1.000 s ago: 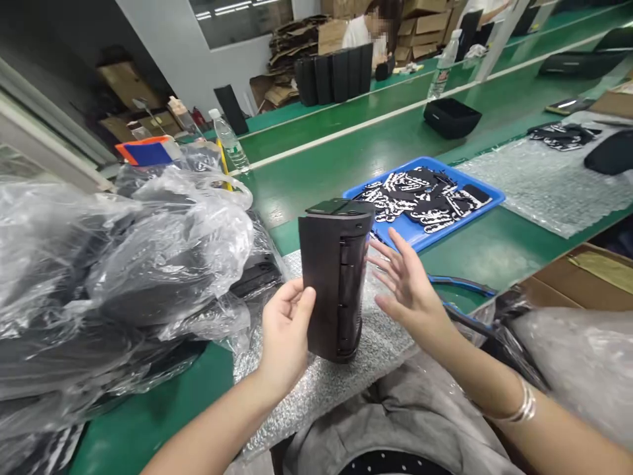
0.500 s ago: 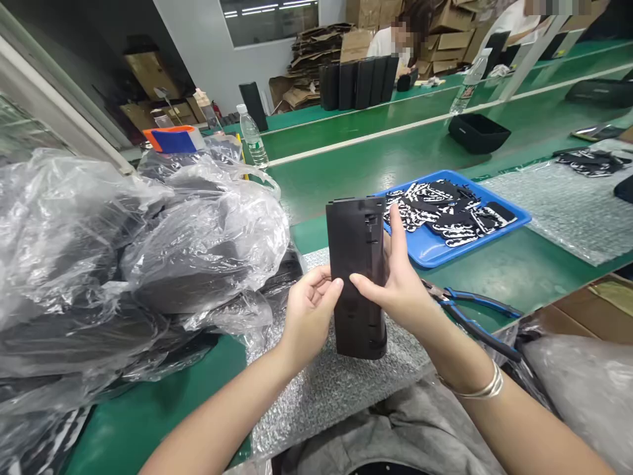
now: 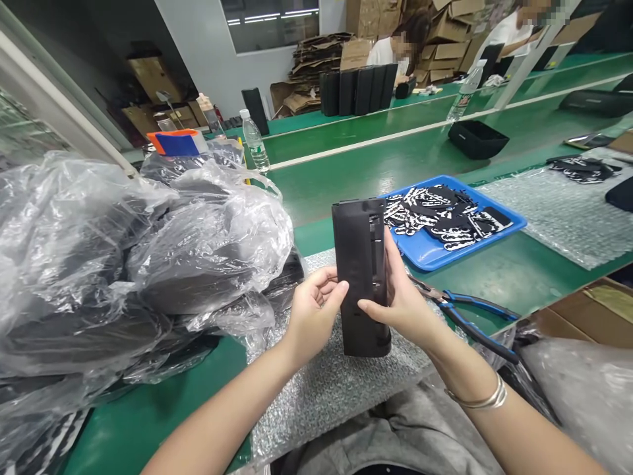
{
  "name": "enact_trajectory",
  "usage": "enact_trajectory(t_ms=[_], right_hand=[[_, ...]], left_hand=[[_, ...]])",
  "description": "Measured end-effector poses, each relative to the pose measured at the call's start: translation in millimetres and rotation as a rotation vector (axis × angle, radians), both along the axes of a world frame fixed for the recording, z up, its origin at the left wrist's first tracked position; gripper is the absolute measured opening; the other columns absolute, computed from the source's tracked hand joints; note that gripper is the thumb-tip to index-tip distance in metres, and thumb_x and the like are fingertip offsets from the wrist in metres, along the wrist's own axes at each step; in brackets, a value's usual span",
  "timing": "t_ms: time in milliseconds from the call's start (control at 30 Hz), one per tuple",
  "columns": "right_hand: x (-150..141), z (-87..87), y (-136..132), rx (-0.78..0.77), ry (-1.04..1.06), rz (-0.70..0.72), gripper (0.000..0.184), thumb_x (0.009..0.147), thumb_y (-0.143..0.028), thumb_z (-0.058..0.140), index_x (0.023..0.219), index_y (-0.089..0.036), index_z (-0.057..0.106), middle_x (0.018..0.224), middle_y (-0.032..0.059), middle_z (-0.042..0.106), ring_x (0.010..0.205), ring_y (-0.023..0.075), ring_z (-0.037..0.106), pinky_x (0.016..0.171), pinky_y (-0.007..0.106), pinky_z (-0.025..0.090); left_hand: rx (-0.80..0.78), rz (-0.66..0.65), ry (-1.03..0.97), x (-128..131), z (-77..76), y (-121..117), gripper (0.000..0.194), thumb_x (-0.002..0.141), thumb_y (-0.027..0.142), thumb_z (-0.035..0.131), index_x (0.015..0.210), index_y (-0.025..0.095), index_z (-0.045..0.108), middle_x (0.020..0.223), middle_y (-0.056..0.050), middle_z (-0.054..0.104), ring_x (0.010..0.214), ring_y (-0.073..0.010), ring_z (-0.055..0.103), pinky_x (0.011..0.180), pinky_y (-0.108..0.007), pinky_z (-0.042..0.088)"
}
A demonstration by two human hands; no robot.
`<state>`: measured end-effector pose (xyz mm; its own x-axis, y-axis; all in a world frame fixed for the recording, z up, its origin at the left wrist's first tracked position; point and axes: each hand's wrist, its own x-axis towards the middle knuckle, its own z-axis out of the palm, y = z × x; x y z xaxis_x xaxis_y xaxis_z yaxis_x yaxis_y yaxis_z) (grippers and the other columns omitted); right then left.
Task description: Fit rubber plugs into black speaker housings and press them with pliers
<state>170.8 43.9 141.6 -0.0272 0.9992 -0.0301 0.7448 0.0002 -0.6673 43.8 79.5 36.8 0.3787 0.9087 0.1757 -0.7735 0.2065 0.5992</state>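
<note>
Black plastic housing (image 3: 361,264), standing upright and clasped between both hands, narrow grip on either side, left hand (image 3: 316,316) curled against the near edge with fingertips (image 3: 342,290) pressed on the flat face, right hand (image 3: 400,307) closed round the opposite edge, one finger stretched up along the slotted side. Bubble wrap (image 3: 326,402) just below the fingers, blue-handled pliers (image 3: 475,320) just right of the right fingers, blue tray (image 3: 435,262) of black-and-white patches (image 3: 435,218) beyond the fingertips, clear plastic bags (image 3: 212,251) of dark parts left of the left fingers, silver bangle (image 3: 477,399) on the right wrist, water bottle (image 3: 254,140) far beyond the fingertips
</note>
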Motion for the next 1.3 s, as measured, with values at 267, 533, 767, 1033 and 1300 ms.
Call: enact_trajectory(t_ms=[267, 533, 767, 1033, 1300], right_hand=[[15, -13.7, -22, -0.159, 0.22, -0.111, 0.116, 0.074, -0.032, 0.08, 0.163, -0.019, 0.006, 0.16, 0.0159, 0.029, 0.143, 0.0264, 0.042, 0.114, 0.041, 0.045], [19, -27.8, -44, -0.116, 0.138, -0.163, 0.121, 0.074, -0.048, 0.081, 0.162, -0.016, 0.003, 0.158, 0.0179, 0.033, 0.144, 0.0289, 0.04, 0.118, 0.045, 0.04], [24, -11.2, -15, -0.211, 0.54, -0.68, 0.088, 0.069, -0.065, 0.075, 0.141, -0.024, 0.045, 0.142, 0.0157, 0.054, 0.123, 0.0338, 0.059, 0.091, 0.049, 0.057], [18, 15.8, 167, -0.17, 0.571, -0.594, 0.072, 0.105, -0.061, 0.012, 0.139, -0.01, 0.049, 0.126, 0.0188, 0.062, 0.106, 0.0219, 0.066, 0.091, 0.043, 0.055], [-20, -56.0, 119, -0.167, 0.211, -0.315, 0.048, 0.079, -0.05, 0.067, 0.108, -0.012, 0.064, 0.111, 0.0129, 0.065, 0.102, 0.0228, 0.063, 0.101, 0.044, 0.048]], left_hand=[[0.154, 0.148, 0.193, 0, -5.7, -2, 0.02, 0.092, 0.026, 0.059, 0.108, 0.015, 0.063, 0.092, -0.005, 0.065, 0.08, -0.0113, 0.06, 0.078, -0.023, 0.05], [0.281, 0.088, 0.174, 2, -7.1, -11, 0.034, 0.09, 0.023, 0.063, 0.12, 0.017, 0.049, 0.102, -0.006, 0.063, 0.09, -0.0127, 0.063, 0.081, -0.024, 0.051], [0.114, 0.247, 0.12, 47, -53.2, -25, 0.047, 0.102, 0.054, 0.04, 0.133, 0.02, 0.03, 0.119, -0.014, 0.053, 0.103, -0.0187, 0.062, 0.086, -0.034, 0.051], [0.239, 0.261, 0.311, 47, -66.5, -22, 0.036, 0.101, 0.037, 0.042, 0.133, 0.02, 0.037, 0.125, -0.015, 0.054, 0.115, -0.0223, 0.056, 0.095, -0.039, 0.048], [0.793, 0.364, 0.428, 92, -81.7, -23, 0.016, 0.07, 0.018, 0.071, 0.07, 0.018, 0.055, 0.067, -0.002, 0.064, 0.064, -0.0169, 0.057, 0.065, -0.031, 0.045]])
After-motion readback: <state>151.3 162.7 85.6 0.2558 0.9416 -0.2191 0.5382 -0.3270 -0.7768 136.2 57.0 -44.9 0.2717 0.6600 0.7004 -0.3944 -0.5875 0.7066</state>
